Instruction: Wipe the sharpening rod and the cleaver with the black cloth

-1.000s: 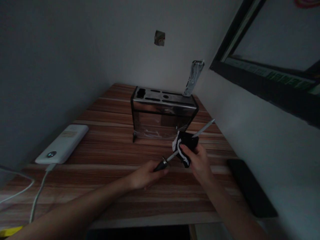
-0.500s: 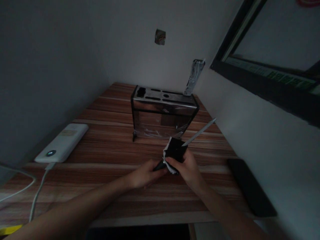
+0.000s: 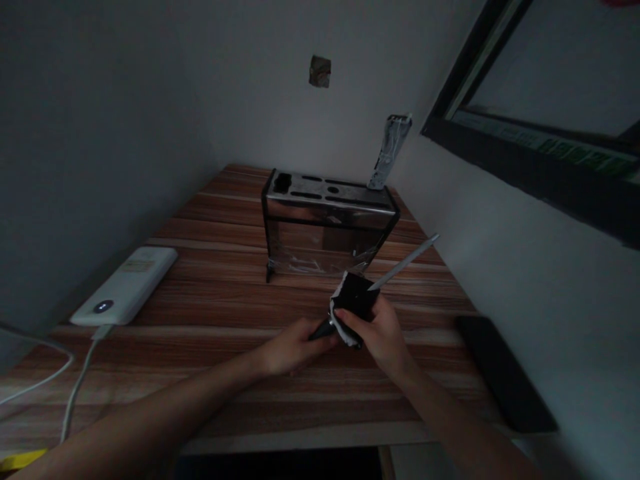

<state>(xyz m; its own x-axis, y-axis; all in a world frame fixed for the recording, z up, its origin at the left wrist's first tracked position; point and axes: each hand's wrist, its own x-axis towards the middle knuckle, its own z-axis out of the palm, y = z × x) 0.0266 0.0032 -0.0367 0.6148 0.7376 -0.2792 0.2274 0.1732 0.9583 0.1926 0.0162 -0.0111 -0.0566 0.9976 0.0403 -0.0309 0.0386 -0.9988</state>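
My left hand [image 3: 294, 347] is closed around the black handle [image 3: 323, 330] of a honing steel. The steel's thin grey rod [image 3: 407, 261] points up and to the right. My right hand [image 3: 383, 333] is closed on a black cloth [image 3: 356, 293] with a ragged white edge, pressed around the rod just above the handle. The thumb lies on top of the cloth, which hides the rod's lower part. Beyond the hands stands a knife block [image 3: 327, 208] with a slotted metal top and clear film around its lower part. A plastic-wrapped handle [image 3: 390, 152] rises from its right end.
To the left lies a white power bank [image 3: 125, 283] with a white cable [image 3: 80, 387] plugged in. A dark phone [image 3: 505, 373] is at the right by the wall. The wooden table [image 3: 225, 267] meets walls on both sides. Something yellow [image 3: 23, 460] shows at the lower left.
Both hands, the cloth and the honing steel have shifted slightly to the right. Both grips are the same.
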